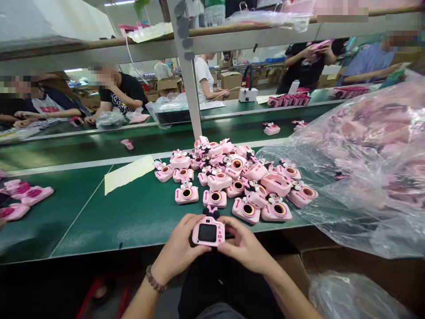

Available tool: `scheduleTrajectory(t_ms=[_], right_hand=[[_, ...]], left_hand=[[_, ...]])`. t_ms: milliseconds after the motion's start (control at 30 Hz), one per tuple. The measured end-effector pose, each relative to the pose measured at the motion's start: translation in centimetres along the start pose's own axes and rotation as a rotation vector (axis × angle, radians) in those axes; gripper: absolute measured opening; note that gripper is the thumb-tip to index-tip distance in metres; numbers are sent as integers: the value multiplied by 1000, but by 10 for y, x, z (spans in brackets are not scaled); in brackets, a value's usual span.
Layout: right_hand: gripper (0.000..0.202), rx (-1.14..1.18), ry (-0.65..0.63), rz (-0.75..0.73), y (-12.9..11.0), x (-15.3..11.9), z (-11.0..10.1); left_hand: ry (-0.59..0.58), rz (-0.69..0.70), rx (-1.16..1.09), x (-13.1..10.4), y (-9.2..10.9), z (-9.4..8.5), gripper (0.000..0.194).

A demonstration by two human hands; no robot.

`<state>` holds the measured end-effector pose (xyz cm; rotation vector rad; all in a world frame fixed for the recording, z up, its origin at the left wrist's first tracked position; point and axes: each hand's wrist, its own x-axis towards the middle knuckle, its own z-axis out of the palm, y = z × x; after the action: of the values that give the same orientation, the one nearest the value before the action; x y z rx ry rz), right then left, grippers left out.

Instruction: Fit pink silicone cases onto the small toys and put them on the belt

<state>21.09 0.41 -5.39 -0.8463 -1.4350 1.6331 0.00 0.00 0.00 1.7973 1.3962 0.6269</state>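
A pink toy camera [208, 232] with a dark screen and small pink buttons is held between my two hands at the table's near edge. My left hand [182, 239] grips its left side, fingers on top and thumb below. On the other side, my right hand [245, 243] closes round the right end near the buttons. A black-eared figure with a pink bow [211, 212] shows just above the camera. Beyond it lies a heap of pink camera covers [219, 180] with round lens openings and cartoon figures on top.
A large clear plastic bag [365, 164] of pink parts spreads over the right side. Yellowish paper [128, 173] lies left of the heap. More pink pieces [28, 195] sit at the far left. A metal post [191, 84] rises behind. Several people work across the green conveyor [159, 139].
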Motion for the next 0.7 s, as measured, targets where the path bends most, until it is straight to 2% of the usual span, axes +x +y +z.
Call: scheduleTrajectory(t_ms=[167, 267, 333, 400, 433, 500, 567, 600, 667, 700], right_hand=[[52, -400, 139, -118, -17, -11, 2], [55, -476, 180, -175, -21, -13, -3], [65, -306, 229, -180, -21, -12, 0], [77, 41, 252, -147, -19, -9, 8], [80, 220, 222, -112, -18, -6, 14], [84, 476, 78, 6, -22, 0, 25], [86, 613, -73, 123, -36, 10, 30], [84, 664, -82, 137, -48, 16, 29], [71, 712, 15, 70, -82, 32, 13], [61, 695, 108, -3, -102, 44, -1]], left_hand=[[54, 25, 10, 0, 8, 8, 56], [110, 77, 2, -2, 8, 9, 54], [193, 152, 7, -2, 6, 10, 56], [316, 301, 27, 0, 4, 15, 60], [370, 382, 44, 3, 4, 18, 62], [436, 489, 82, 9, 6, 23, 60], [476, 481, 130, 16, 8, 23, 59], [502, 453, 151, 18, 6, 20, 60], [576, 393, 198, 20, -6, 7, 62], [614, 338, 230, 19, -17, -1, 61]])
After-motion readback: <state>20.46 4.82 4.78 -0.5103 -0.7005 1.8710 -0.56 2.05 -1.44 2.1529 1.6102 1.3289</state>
